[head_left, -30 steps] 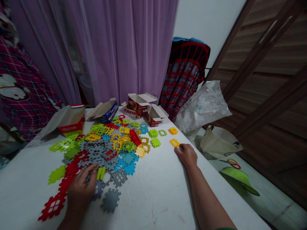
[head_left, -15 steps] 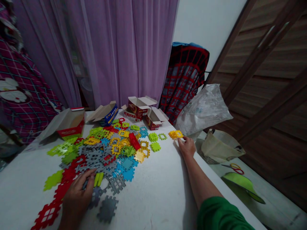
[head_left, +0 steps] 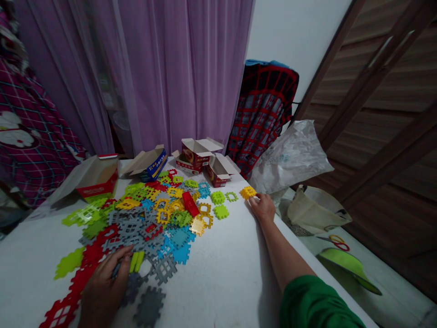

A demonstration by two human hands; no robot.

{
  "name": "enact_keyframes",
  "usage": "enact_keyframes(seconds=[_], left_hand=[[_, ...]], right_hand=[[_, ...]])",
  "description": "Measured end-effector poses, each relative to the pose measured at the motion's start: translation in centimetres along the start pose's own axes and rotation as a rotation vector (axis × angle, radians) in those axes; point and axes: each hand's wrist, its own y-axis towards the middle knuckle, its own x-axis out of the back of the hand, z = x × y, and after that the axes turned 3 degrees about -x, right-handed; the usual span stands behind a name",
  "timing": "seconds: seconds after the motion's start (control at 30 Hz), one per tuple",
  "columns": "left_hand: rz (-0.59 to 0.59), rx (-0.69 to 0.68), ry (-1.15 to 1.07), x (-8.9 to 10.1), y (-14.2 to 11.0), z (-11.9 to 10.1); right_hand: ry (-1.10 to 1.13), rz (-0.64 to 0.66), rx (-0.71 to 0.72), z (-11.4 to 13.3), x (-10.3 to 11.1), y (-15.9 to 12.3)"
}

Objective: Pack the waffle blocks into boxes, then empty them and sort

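My left hand (head_left: 104,284) rests at the near side of the pile, its fingers curled round a dark grey piece (head_left: 117,269) mostly hidden in the grip. Beside its fingertips lie two narrow lime-green pieces (head_left: 136,262). At the table's right side, my right hand (head_left: 262,208) has its fingertips against the near edge of stacked yellow interlocking pieces (head_left: 248,192). Left of them are lime-green square pieces (head_left: 217,197) and a green open frame piece (head_left: 231,196). The pile holds grey pieces (head_left: 131,226), red pieces (head_left: 90,255) and blue pieces (head_left: 180,248).
Open cardboard boxes line the back: a red one (head_left: 99,189), a blue one (head_left: 157,166) and maroon ones (head_left: 218,177). A red block (head_left: 190,203) lies on the pile. Right of the white table (head_left: 221,278) are a plastic bag (head_left: 290,155), a cloth bag (head_left: 314,207) and scissors (head_left: 337,241).
My right hand has moved away from me with a yellow piece, which now sits on the other yellow one. My left hand keeps its grip by the pile. The view has shifted slightly.
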Motion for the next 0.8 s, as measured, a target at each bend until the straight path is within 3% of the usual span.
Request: enact_keyframes(seconds=[0.27, 0.53, 0.8], left_hand=[[-0.038, -0.023, 0.008, 0.0, 0.1, -0.2], [0.024, -0.048, 0.002, -0.1, 0.0, 0.5], [0.063, 0.011, 0.034, -0.3, -0.4, 0.8]], right_hand=[[-0.048, 0.021, 0.018, -0.1, -0.1, 0.2], [-0.068, 0.023, 0.029, 0.2, 0.0, 0.1], [-0.068, 0.032, 0.023, 0.3, 0.3, 0.0]])
